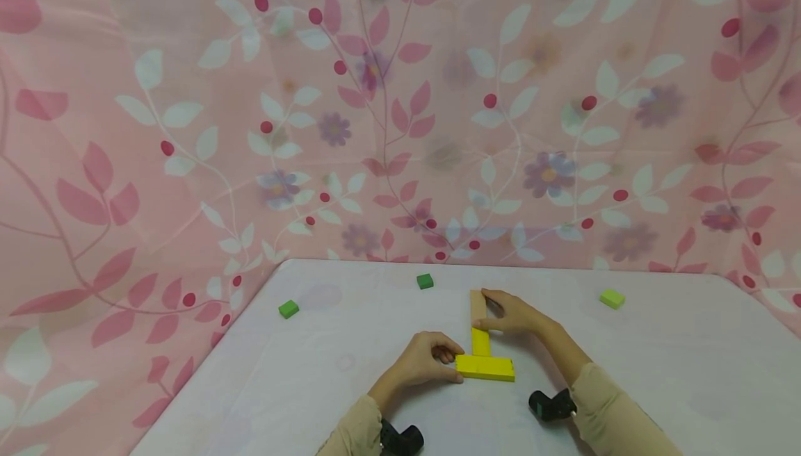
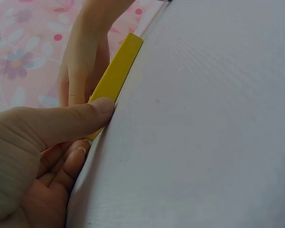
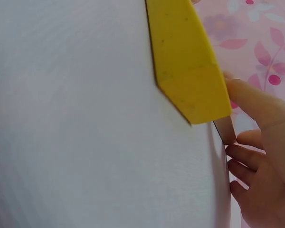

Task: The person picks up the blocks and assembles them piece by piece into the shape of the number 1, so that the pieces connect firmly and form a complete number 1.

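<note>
A yellow block (image 1: 485, 368) lies crosswise on the white table, its left end pinched between thumb and fingers of the left hand (image 1: 421, 360). Behind it a shorter yellow piece (image 1: 480, 342) points away, and a tan wooden block (image 1: 478, 308) continues that line. The right hand (image 1: 516, 313) grips the tan block, thumb at its near part and fingers at the far end. In the left wrist view the left thumb lies on the yellow block (image 2: 116, 71). The right wrist view shows the yellow block (image 3: 185, 52) in front of the right hand (image 3: 266, 156), partly hiding the tan block (image 3: 224, 129).
Green blocks lie at the back left (image 1: 288, 309) and back middle (image 1: 425, 281); a light green block (image 1: 612, 299) lies at the back right. A floral pink cloth (image 1: 400, 129) hangs behind the white table (image 1: 281, 386). Black wrist cameras sit near both forearms.
</note>
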`<state>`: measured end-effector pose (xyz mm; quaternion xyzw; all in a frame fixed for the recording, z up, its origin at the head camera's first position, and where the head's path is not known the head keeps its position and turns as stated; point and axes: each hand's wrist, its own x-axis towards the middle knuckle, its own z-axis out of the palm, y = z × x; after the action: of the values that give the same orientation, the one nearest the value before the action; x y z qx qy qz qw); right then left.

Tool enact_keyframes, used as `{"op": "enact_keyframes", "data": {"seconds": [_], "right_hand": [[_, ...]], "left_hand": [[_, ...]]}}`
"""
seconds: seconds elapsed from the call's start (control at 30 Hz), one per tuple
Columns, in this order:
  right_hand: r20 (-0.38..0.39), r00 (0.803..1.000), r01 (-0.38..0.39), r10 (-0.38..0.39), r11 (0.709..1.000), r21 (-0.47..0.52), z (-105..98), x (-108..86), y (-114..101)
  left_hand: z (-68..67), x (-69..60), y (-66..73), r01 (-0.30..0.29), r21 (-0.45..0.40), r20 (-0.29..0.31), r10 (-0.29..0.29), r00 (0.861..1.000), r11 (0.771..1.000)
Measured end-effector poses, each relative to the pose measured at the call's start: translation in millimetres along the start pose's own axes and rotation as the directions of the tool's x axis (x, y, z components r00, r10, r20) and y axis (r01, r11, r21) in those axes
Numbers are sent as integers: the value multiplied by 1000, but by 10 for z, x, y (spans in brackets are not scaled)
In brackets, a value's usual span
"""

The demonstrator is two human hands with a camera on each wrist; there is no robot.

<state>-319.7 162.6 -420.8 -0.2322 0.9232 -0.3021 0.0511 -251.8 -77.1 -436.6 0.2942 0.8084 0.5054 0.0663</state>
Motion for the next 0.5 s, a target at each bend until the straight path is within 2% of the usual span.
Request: {"op": "enact_keyframes", "data": {"seconds": [0.3, 0.47, 0.5], "right_hand": [[26, 999, -30, 31, 999, -24, -59, -92, -57], [13, 1000, -21, 22, 999, -24, -92, -134, -39], [10, 1000, -18, 18, 1000, -21, -102, -146, -34]], "left_hand": [[4, 16, -27, -4, -12, -4, 4, 1000, 1000], [6, 11, -22, 6, -3, -3, -6, 1000, 1000], [-1, -6, 29, 6, -2, 0, -6, 1000, 1000]]}}
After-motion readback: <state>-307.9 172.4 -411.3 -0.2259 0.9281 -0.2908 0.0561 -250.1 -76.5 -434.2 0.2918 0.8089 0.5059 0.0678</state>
